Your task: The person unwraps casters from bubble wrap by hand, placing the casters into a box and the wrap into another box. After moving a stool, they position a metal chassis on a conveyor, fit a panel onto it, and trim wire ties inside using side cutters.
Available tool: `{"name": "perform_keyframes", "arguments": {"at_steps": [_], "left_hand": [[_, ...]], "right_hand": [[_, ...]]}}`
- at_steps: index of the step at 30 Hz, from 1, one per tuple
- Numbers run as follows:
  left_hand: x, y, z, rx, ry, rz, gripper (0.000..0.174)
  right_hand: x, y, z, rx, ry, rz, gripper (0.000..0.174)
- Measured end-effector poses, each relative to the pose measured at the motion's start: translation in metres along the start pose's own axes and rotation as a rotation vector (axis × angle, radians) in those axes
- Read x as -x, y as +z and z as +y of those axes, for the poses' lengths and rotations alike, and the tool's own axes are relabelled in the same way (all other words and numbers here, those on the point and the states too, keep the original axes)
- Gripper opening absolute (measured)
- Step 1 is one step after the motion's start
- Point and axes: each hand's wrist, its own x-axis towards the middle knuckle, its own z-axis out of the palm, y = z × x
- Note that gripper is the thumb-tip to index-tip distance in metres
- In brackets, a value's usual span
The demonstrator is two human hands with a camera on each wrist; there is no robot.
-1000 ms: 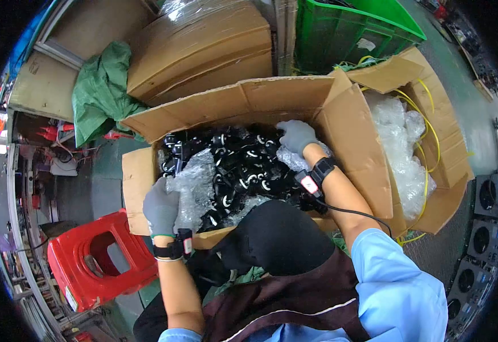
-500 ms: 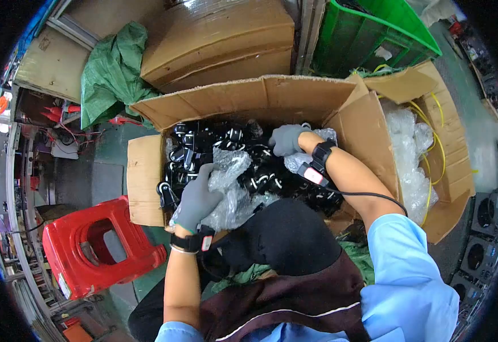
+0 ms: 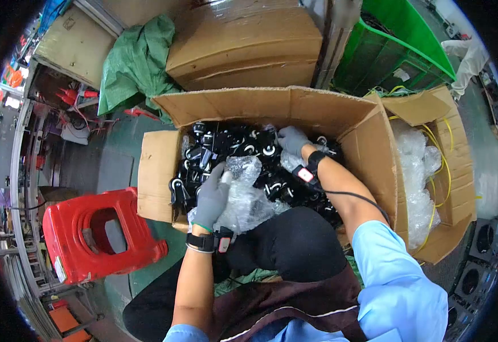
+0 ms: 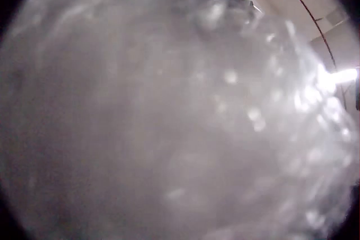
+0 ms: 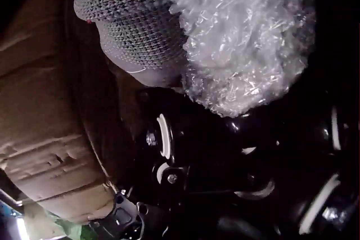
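Black casters [image 3: 269, 151] with white wheel rims fill an open cardboard box [image 3: 232, 108]. In the head view my left hand [image 3: 212, 199], in a grey glove, lies against a clump of clear bubble wrap [image 3: 246, 199] at the box's near side, its fingers extended. That wrap fills the left wrist view. My gloved right hand [image 3: 292, 141] is farther in, over the casters, fingers bent down at a second piece of bubble wrap [image 3: 290, 162]. In the right wrist view this wrap [image 5: 247, 37] hides the right fingers; casters [image 5: 169, 172] lie just below.
A second cardboard box [image 3: 459, 171] with bubble wrap and yellow straps stands at the right. Behind are a green bin [image 3: 397, 57] and a large carton [image 3: 249, 45]. A red plastic stool [image 3: 66, 239] is at the left. My knee [image 3: 294, 245] touches the near side.
My left hand has moved rightward and the bubble wrap beside it has shifted right and nearer, uncovering casters at the left. My right hand stays over the same spot. The whole view has shifted.
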Motion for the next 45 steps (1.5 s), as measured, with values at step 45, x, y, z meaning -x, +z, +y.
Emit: {"name": "perform_keyframes", "arguments": {"at_steps": [45], "left_hand": [[-0.058,-0.084,0.085,0.665,0.193,-0.283,0.018]], "right_hand": [[0.207,-0.235,-0.123,-0.886,-0.436,0.309,0.01]]}}
